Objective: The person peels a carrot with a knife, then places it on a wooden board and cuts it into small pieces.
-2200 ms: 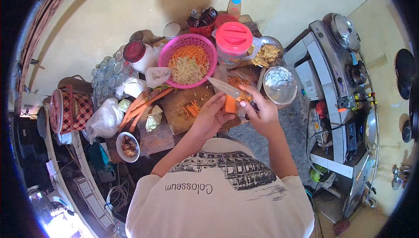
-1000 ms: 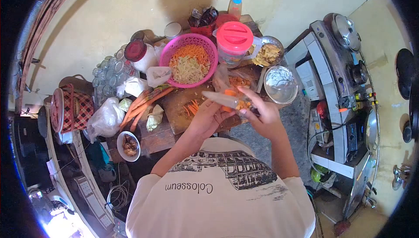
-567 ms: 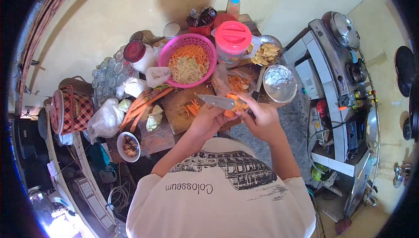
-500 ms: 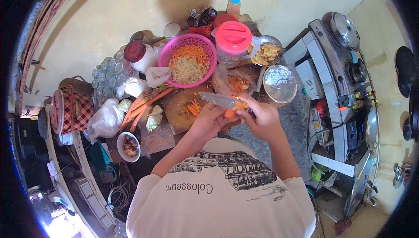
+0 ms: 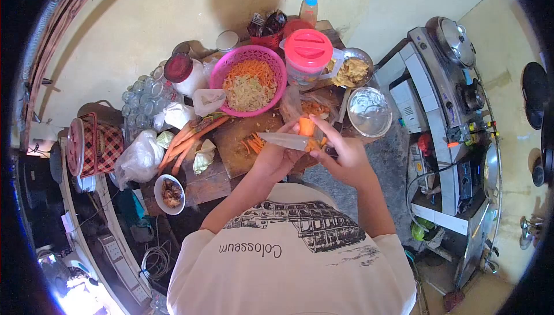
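My right hand [image 5: 345,156] is closed round the handle of a kitchen knife [image 5: 284,140], its blade pointing left. Orange bits cling to the blade near the handle. A short piece of carrot [image 5: 306,126] stands up just beyond the blade, gripped by my left hand [image 5: 279,156], whose fingers are partly behind the knife. Both hands are over the near edge of a wooden cutting board [image 5: 229,152]. Carrot sticks [image 5: 252,143] lie on the board to the left. Past my hands is a plastic bag [image 5: 292,105] with carrot pieces.
A pink basket [image 5: 217,72] holds shredded carrot and pale shreds. Beside it stands a red-lidded jug [image 5: 309,49]. Whole carrots [image 5: 183,140], a cabbage piece [image 5: 203,157] and a white bowl [image 5: 182,204] lie left. A round foil-like lid [image 5: 369,111] and a stove [image 5: 441,78] are right.
The carrot piece has moved up and turned, from below the blade to beyond it. The knife has shifted slightly left and down, with my left hand turning.
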`<state>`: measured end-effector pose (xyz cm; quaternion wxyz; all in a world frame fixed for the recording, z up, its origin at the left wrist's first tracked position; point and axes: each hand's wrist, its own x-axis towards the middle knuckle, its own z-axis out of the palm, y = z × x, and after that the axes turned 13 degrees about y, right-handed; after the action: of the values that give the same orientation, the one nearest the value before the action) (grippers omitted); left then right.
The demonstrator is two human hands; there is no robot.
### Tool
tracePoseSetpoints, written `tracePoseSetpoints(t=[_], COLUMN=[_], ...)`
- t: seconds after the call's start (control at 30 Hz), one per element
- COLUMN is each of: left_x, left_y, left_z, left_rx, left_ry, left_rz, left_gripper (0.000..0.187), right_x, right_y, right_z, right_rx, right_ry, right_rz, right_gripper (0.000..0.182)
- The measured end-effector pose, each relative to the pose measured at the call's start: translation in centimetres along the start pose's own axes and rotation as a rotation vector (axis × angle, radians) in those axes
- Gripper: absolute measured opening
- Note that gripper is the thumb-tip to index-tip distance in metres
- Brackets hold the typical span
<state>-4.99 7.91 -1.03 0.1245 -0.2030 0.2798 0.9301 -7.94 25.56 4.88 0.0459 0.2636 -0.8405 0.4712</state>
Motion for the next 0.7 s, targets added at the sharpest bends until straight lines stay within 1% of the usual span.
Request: tracePoseSetpoints(t=[0.17, 0.2, 0.27, 0.37, 0.47, 0.6, 0.67, 0.7], left_x=[-0.2, -0.2, -0.4, -0.4, -0.7, -0.9, -1.1, -1.1], left_y=[-0.1, -0.1, -0.1, 0.1, -0.5, -0.3, -0.4, -0.4], left_z=[-0.1, 0.0, 0.2, 0.0, -0.9, -0.4, -0.3, -0.2], left_rx=[0.048, 0.048, 0.048, 0.075, 0.039, 0.036, 0.036, 0.060], left_ry=[0.019, -0.012, -0.075, -0.091, -0.062, -0.027, -0.036, -0.003], left_rz=[0.017, 0.029, 0.056, 0.064, 0.089, 0.043, 0.023, 0.034], left_gripper=[0.042, 0.043, 0.044, 0.044, 0.041, 0.033, 0.033, 0.033], right_x=[-0.4, -0.4, -0.3, -0.5, -0.4, -0.4, -0.3, -0.3], right_y=[-0.3, -0.3, -0.2, -0.2, -0.1, 0.6, 0.7, 0.8], right_z=[0.0, 0.0, 0.0, 0.1, 0.1, 0.3, 0.3, 0.4], right_rx=[-0.099, -0.132, -0.135, -0.146, -0.146, -0.155, -0.122, -0.106], right_ry=[-0.001, -0.008, 0.014, 0.033, 0.052, 0.109, 0.112, 0.112], right_rz=[-0.010, -0.013, -0.025, -0.025, -0.028, -0.082, -0.031, -0.005], right_gripper=[0.064, 0.064, 0.061, 0.056, 0.050, 0.041, 0.039, 0.038])
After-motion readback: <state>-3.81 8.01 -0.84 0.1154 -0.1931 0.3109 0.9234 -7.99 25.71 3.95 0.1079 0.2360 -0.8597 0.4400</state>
